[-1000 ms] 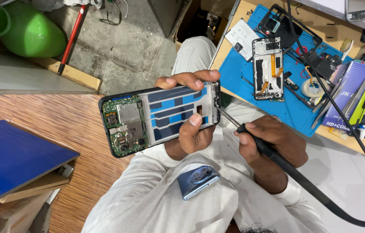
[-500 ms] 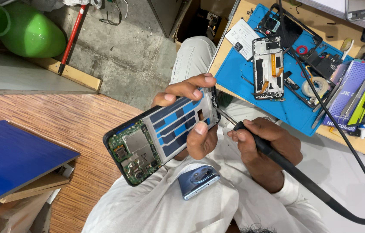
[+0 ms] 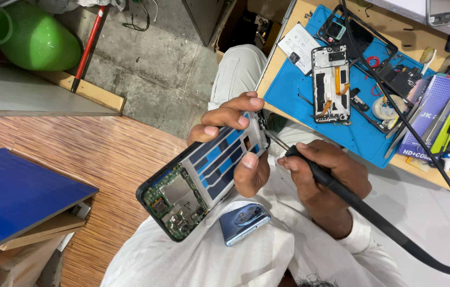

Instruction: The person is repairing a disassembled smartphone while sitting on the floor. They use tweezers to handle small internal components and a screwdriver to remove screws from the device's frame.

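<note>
Back cover already off: opened phone (image 3: 203, 175) with bare circuit board and blue-striped battery bay, raised over the lap. Gripped by left hand (image 3: 235, 143), fingers curled over the top edge, thumb pressed on the bay. Cabled tool (image 3: 315, 172) pinched in right hand (image 3: 326, 178), tip touching the phone's upper corner. Reassembly not yet begun; 1 blue back cover (image 3: 243, 223) lying on the lap, just below the phone.
</note>
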